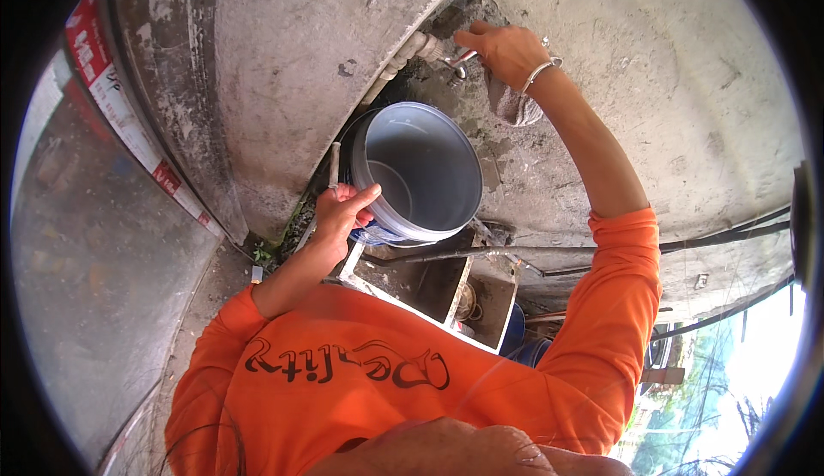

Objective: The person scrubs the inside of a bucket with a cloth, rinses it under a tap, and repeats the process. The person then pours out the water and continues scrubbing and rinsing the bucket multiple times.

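My left hand [344, 213] grips the near-left edge of a plastic bucket [421, 160], by its rim and beside the pale handle grip [335, 164]. The thumb lies along the rim. The bucket's mouth faces up at me, showing a grey inside. Beyond it, my right hand [507, 54] is at a metal tap [458, 72] on the wall, its fingers curled over the red lever [465, 57]. Below that hand hangs a grey cloth [515, 101]; how it is held up is hidden. A pale pipe [405, 54] joins the tap.
A stained sink [412, 276] with a white rim stands under the bucket, a small round object [465, 301] in its side compartment. A dark hose [489, 252] crosses above it. Concrete walls [676, 90] close in, and a translucent panel [109, 238] stands at left.
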A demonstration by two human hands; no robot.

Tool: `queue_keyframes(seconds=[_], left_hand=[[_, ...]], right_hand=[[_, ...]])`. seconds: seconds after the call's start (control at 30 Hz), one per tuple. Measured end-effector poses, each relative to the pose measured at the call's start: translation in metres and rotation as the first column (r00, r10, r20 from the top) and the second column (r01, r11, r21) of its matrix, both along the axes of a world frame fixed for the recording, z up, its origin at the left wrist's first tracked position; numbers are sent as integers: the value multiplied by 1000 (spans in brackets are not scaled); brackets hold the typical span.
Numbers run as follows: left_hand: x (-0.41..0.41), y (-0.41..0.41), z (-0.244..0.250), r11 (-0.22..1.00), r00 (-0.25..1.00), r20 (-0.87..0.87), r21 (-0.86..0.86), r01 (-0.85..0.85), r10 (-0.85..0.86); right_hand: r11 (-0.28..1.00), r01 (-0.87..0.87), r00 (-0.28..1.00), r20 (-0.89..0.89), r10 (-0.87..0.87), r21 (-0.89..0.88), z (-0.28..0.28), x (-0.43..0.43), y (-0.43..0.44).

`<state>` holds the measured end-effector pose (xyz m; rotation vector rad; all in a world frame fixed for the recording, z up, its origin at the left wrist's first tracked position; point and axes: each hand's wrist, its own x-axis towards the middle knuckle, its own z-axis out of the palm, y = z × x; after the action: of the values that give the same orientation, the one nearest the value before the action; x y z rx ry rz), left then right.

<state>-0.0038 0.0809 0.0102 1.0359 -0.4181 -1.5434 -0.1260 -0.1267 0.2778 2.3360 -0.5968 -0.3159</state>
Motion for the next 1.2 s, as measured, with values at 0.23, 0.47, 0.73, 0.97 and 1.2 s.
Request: queue_keyframes(seconds=[0.23,0.47,0.73,0.97,1.2], left_hand=[[-3,0,2,999,999,-17,20,-37,37],[-2,1,0,1000,1000,-6,2,-10,10],[-2,1,3,1000,1000,-23,29,-8,9],[-1,-3,-2,1000,1000,-27,23,-13,13],[-3,-3,-2,1000,999,-50,-2,-9,9]], right_hand=[[976,-146,987,-90,132,-161,-14,-3,-13],[985,-100,995,9,102,-138,-24,-10,-10],[986,-38,985,158,64,-163,-35,-10,0],[996,50,757,648,-83,69,-56,-22,31],[952,11,145,942,-304,305,-120,-47,55]])
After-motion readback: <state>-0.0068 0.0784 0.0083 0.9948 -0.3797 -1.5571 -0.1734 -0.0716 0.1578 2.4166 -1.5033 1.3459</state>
